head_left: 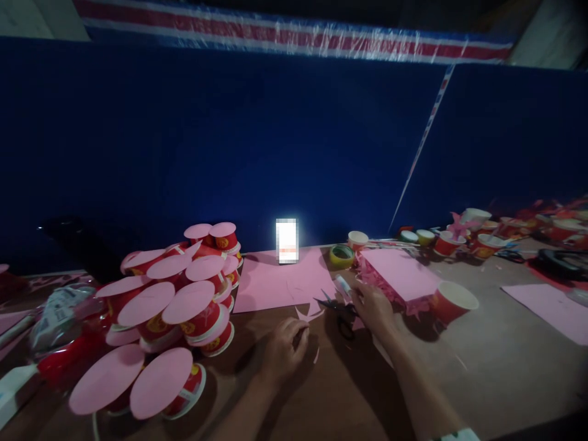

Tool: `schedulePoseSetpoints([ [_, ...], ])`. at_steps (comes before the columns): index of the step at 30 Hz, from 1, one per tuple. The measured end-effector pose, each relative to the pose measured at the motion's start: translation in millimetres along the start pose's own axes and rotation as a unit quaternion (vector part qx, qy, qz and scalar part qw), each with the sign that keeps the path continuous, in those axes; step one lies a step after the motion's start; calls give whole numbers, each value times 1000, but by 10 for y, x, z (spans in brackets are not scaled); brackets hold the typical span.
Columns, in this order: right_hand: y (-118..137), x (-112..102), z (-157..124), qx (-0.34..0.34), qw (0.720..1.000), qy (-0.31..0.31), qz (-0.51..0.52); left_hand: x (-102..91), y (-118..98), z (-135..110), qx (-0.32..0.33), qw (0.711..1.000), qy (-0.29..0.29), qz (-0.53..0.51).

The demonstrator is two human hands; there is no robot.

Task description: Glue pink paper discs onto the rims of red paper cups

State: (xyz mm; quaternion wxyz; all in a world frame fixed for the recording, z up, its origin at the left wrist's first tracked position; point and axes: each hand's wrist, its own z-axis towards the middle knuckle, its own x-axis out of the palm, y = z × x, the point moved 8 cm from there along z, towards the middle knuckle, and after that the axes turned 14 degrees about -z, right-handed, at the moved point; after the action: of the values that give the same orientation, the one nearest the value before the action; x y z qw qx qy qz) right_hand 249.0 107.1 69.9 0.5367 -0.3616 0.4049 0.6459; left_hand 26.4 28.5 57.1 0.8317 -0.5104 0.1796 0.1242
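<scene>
My right hand [374, 311] is closed around a white glue stick [343, 286], which points up and to the left. Beneath that hand lies a pair of dark-handled scissors [345, 327], its blades to the left. My left hand [283, 348] rests low over the table with curled fingers, thumb near the fingertips; anything between them is too small to make out. Just beyond it are pink paper scraps [309, 313]. Behind the scraps is a large pink sheet [266, 285]. To the left, red paper cups [215, 340] are stacked, topped with pink paper discs [160, 383].
A bright phone [287, 242] stands against the blue partition [257, 135]. Yellow-green tape [342, 256], a pink paper stack [399, 272] and a tilted cup [454, 303] are to the right. Plastic-wrapped items [64, 318] lie far left; more cups [487, 245] stand at back right.
</scene>
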Motion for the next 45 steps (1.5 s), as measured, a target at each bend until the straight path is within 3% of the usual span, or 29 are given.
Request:
schedulePoseSetpoints([
  [7, 88, -54, -53, -31, 986, 156, 49, -21, -1, 4, -22, 1000, 1, -13],
  [12, 132, 69, -123, -67, 969, 224, 81, -8, 6, 4, -22, 1000, 4, -20],
  [18, 185, 170, -137, -81, 967, 223, 95, 14, 27, 2, -17, 999, 14, -26],
  [28, 265, 141, -161, -66, 977, 177, 99, 26, 10, 8, -17, 999, 24, -23],
  [35, 145, 199, -114, -29, 988, 148, 20, 31, 15, 3, -1, 1000, 21, -22],
  [45, 136, 174, -110, -20, 990, 142, -7, 39, 19, -3, 12, 1000, 22, -11],
])
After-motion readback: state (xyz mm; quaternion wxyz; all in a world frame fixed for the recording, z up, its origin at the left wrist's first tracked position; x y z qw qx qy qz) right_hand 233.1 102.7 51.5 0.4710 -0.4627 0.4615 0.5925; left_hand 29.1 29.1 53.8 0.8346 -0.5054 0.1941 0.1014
